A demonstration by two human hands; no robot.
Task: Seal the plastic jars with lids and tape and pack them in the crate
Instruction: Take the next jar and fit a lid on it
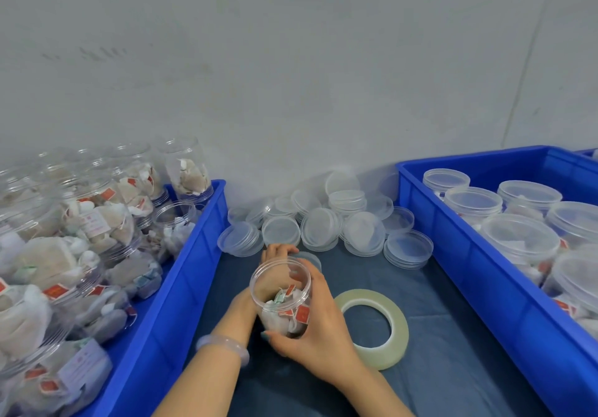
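Right hand: I grip the open jar upright.
Left hand: behind jar, fingers closing on a lid; seat it squarely.

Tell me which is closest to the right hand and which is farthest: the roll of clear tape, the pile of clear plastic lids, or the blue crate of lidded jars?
From the right hand:
1. Roll of clear tape, just beside it on the right.
2. Pile of clear plastic lids, behind, by the wall.
3. Blue crate of lidded jars, off right; its near wall rivals the lids, so these two are close.
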